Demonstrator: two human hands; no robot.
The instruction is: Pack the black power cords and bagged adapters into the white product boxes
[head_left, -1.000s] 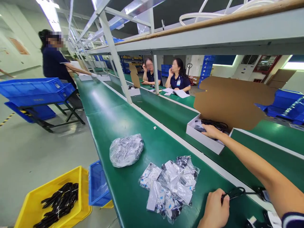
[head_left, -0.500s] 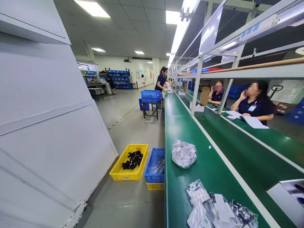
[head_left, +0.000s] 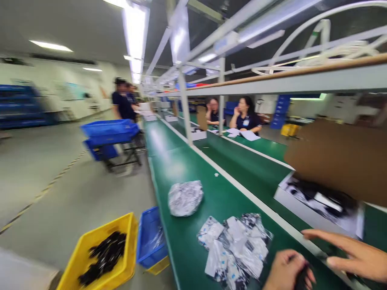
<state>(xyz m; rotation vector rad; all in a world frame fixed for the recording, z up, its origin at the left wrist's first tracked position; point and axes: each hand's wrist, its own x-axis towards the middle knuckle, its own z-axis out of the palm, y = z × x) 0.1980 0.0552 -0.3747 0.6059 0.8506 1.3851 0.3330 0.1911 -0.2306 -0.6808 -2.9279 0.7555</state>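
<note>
At the lower right, my left hand (head_left: 286,270) is closed, its fingers curled round a dark object (head_left: 301,278) that is blurred and partly cut off by the frame edge. My right hand (head_left: 353,254) reaches in from the right edge with thumb and fingers apart, holding nothing that I can see. It is just in front of an open white box (head_left: 306,209) with black and white items inside and a brown lid raised. To the left of my hands, several clear bags of small parts (head_left: 234,249) lie heaped on the green bench (head_left: 178,165).
Farther along the bench lies a crumpled plastic bundle (head_left: 185,198). A yellow bin (head_left: 74,251) of black cables and a blue bin (head_left: 148,245) stand on the floor to the left. Shelf posts (head_left: 184,106) rise along the bench. Co-workers sit across and stand farther down.
The view has swung to the right. Both my hands have come into view at the lower right, and the whole open box now shows.
</note>
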